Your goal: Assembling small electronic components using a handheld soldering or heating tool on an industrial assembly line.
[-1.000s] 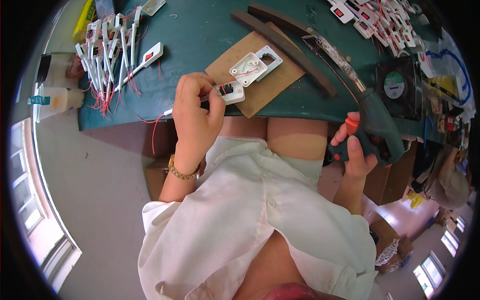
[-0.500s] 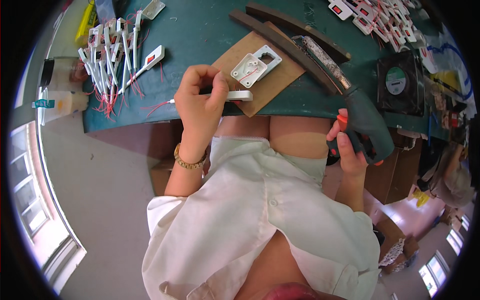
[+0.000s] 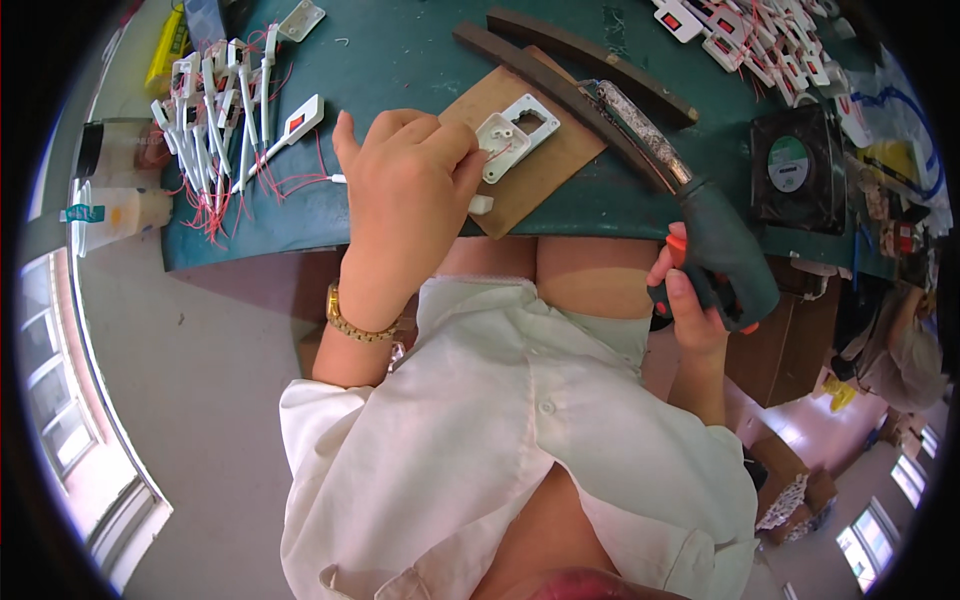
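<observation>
A pile of white wired switch parts (image 3: pixel 215 110) is lying at upper left on the green mat (image 3: pixel 400 60). At centre, the left hand (image 3: pixel 405 190) is reaching up, fingers curled narrow, touching a white plastic housing (image 3: pixel 500 147) on the brown board (image 3: pixel 540 170). At right, the right hand (image 3: pixel 690 300) is wrapping a soldering gun (image 3: pixel 715 245) by its grip.

round green-and-white label (image 3: pixel 788 163) on black fan, possibly teal label (image 3: pixel 80 213) on left clear bottle
</observation>
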Tool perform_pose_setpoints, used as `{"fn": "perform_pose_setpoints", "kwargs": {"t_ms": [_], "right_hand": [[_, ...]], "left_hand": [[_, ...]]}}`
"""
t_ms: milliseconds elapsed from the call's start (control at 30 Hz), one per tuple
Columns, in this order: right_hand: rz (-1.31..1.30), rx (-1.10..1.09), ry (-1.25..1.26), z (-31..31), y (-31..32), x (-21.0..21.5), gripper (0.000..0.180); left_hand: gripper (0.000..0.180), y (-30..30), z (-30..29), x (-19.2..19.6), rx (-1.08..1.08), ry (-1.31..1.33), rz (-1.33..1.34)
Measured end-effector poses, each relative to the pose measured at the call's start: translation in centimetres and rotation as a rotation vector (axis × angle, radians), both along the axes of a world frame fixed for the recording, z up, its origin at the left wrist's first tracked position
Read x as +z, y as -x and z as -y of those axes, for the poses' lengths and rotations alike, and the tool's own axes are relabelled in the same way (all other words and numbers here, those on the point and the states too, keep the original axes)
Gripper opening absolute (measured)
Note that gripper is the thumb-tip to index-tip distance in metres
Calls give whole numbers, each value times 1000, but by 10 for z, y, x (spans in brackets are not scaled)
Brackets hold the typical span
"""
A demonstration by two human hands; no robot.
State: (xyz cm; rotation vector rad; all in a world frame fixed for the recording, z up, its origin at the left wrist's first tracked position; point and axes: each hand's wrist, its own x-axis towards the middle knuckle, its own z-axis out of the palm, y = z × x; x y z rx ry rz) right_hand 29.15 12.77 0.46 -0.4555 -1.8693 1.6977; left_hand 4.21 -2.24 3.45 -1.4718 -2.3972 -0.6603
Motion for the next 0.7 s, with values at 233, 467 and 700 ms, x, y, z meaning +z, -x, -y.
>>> {"fn": "perform_pose_setpoints", "kwargs": {"t_ms": [233,467,700], "right_hand": [[30,-21,-1,2,1,0,27],[50,-1,-57,2,5,1,20],[74,-5,-93,7,6,-2,19]], "left_hand": [[9,5,6,-12,0,-97,98],[9,6,2,-10,-54,-139,-54],[8,6,-6,-25,1,-252,69]]}}
